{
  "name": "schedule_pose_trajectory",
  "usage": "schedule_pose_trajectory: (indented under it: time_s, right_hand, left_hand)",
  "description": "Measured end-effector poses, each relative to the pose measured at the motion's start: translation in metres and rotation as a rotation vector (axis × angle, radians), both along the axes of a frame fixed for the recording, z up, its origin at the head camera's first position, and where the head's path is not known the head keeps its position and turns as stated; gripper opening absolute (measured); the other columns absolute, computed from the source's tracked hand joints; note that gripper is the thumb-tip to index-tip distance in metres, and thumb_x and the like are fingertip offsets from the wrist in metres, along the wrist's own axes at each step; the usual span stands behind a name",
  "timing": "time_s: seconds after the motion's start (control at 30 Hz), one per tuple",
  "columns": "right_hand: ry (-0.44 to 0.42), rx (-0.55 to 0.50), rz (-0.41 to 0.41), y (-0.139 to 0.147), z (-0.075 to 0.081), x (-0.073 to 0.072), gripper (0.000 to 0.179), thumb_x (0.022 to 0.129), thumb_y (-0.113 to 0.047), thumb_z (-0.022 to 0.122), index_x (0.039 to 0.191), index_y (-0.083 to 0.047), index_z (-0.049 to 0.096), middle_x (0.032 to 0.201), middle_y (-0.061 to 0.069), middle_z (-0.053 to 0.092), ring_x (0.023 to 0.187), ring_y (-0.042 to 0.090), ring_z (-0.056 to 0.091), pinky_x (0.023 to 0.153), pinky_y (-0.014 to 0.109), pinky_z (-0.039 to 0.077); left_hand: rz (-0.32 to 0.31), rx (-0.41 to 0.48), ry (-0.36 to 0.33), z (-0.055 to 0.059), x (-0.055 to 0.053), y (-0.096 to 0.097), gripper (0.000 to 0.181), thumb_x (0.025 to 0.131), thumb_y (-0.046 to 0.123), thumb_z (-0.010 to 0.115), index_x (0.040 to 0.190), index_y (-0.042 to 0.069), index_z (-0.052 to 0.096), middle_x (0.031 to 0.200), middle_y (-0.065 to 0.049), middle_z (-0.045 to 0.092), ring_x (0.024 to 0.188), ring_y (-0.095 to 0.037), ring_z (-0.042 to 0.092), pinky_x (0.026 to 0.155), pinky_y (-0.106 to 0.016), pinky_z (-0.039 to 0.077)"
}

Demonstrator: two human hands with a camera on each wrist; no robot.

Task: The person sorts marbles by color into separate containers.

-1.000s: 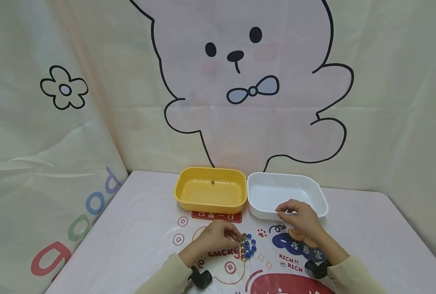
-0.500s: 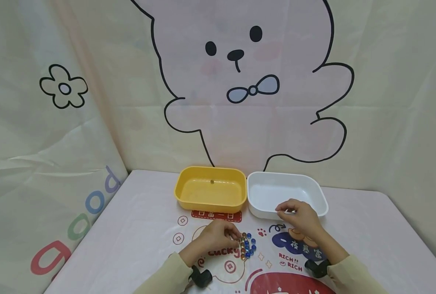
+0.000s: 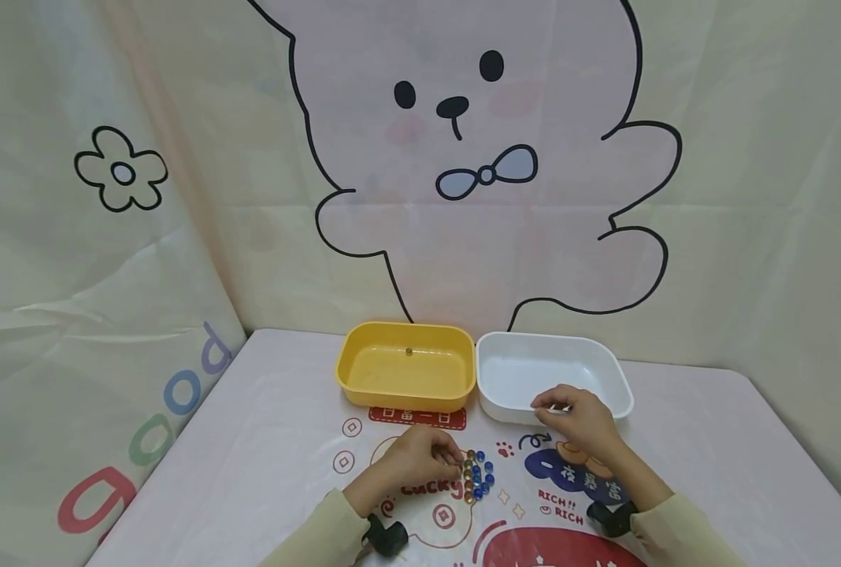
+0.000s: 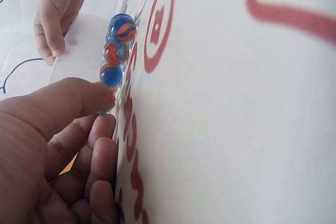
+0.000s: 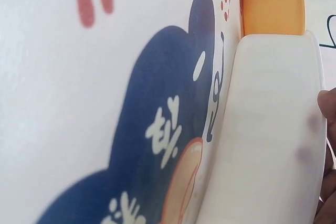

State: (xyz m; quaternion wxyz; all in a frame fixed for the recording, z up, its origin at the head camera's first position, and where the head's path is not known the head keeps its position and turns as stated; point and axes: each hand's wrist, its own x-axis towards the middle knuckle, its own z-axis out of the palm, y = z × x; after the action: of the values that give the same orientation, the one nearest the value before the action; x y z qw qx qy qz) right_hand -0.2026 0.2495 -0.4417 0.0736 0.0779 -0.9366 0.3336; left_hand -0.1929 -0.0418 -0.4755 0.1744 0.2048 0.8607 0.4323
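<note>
In the head view my left hand (image 3: 420,457) is at the left edge of a cluster of glass marbles (image 3: 478,471), blue and amber. The left wrist view shows its thumb and forefinger pinching a marble (image 4: 106,109), mostly hidden by the thumb. Beyond it, blue and orange swirled marbles (image 4: 112,73) line up. My right hand (image 3: 582,420) hangs over the front rim of the white bin (image 3: 505,413), fingers loosely bent. Nothing shows in its fingers. In the right wrist view only part of this hand (image 5: 328,145) appears, behind the bin's rim.
A yellow bin (image 3: 406,398) stands left of the white one, sides touching. One small dark marble (image 3: 409,352) lies in it. A printed cloth (image 3: 279,441) covers the table, and a curtain with a bear drawing (image 3: 463,260) hangs behind.
</note>
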Motion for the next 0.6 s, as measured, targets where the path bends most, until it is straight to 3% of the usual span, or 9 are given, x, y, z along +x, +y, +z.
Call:
schedule_pose_trajectory:
  time_s: [0.2,0.6]
  right_hand:
    - [-0.008,0.000,0.003,0.000,0.000,0.000,0.009,0.084,-0.020,0.073,0.092,-0.019,0.074,0.095,-0.002,0.070,0.087,0.015,0.057,0.075,0.033,0.046]
    - [-0.024,-0.014,-0.001,0.002,-0.003,-0.002,0.008,0.085,-0.019,0.072,0.093,-0.019,0.074,0.096,-0.001,0.070,0.087,0.015,0.057,0.073,0.027,0.048]
  left_hand:
    - [0.001,0.053,0.000,0.002,0.001,-0.003,0.011,0.078,0.017,0.079,0.086,0.021,0.073,0.076,0.013,0.066,0.070,-0.004,0.060,0.067,-0.019,0.048]
    - [0.051,0.052,-0.017,0.015,0.000,-0.006,0.008,0.081,0.024,0.077,0.089,0.024,0.075,0.077,0.013,0.069,0.073,-0.006,0.060,0.070,-0.021,0.046]
